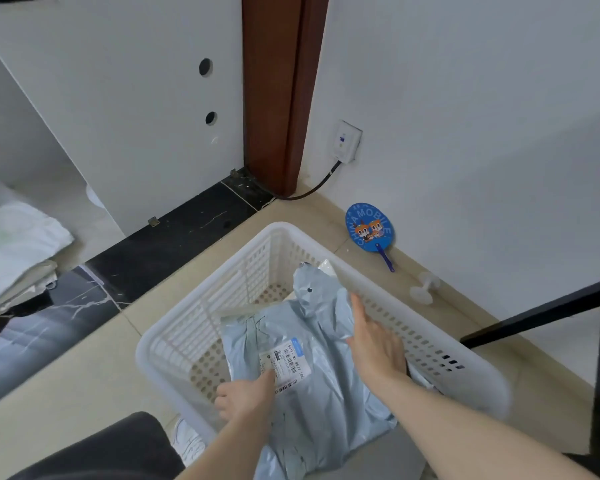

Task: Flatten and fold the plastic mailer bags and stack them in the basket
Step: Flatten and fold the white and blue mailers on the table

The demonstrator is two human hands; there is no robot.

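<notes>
Two bare forearms are being extended from the bottom edge toward a white perforated basket that is being kept on the tiled floor. Inside the basket, a pale blue-grey plastic mailer bag is being laid, crumpled rather than flat, with its near end being draped over the basket's front rim and its far, puckered end being propped against the right wall. A white shipping label with barcodes is being shown on the bag's upper face. Further plastic is being glimpsed under the bag near the far corner, though what it is cannot be told.

The left hand is being pressed on the bag at the label's near edge, with its fingers curled; whether the plastic is being pinched cannot be told. The right hand is being held flat and open on the bag's right side, just beside the basket's right wall, fingers straight and pointing away from the camera.

Beyond the basket, a blue round fan is being leaned at the foot of the wall, near a small clear plastic object
</notes>
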